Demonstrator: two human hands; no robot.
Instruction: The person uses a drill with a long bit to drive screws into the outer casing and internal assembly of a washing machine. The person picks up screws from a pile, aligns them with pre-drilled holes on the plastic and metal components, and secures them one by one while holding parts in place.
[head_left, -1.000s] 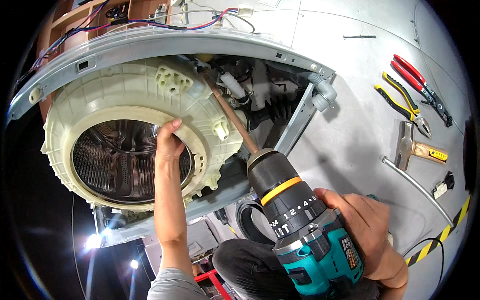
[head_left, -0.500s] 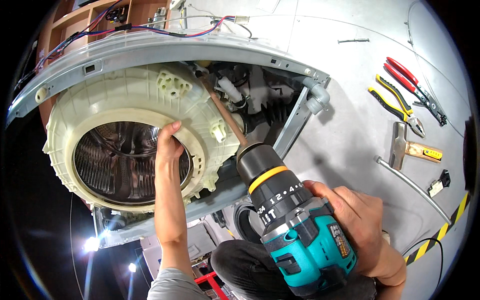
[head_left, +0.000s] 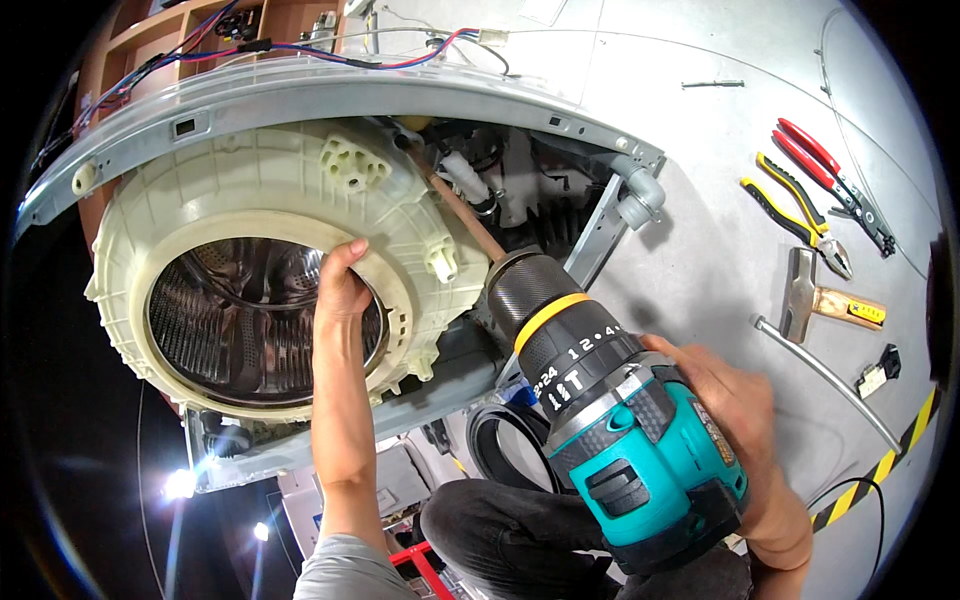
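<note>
My left hand (head_left: 342, 278) grips the rim (head_left: 375, 275) of a cream plastic washer tub (head_left: 200, 195), with the thumb on the front and the steel drum (head_left: 230, 320) showing through the opening. The tub sits inside a grey metal cabinet frame (head_left: 390, 98). In my right hand (head_left: 725, 395) is a teal and black drill (head_left: 640, 470), pointed up and left. A long brownish rod (head_left: 460, 210) runs from its chuck into the recess beside the tub, its far tip at a dark opening near the upper frame, near white and black hose parts (head_left: 468, 180).
On the grey floor at right lie red pliers (head_left: 805, 150), yellow-black pliers (head_left: 790, 210), a hammer (head_left: 800, 295), a metal tube (head_left: 830, 380) and striped tape (head_left: 875, 470). An elbow pipe (head_left: 640, 190) juts from the frame. A black rubber ring (head_left: 485, 450) lies below. Wires cross wooden shelves at top left.
Since a second ago the drill and my right hand have shifted a little and tilted, showing more of the drill's rear body. My left hand keeps its grip on the rim.
</note>
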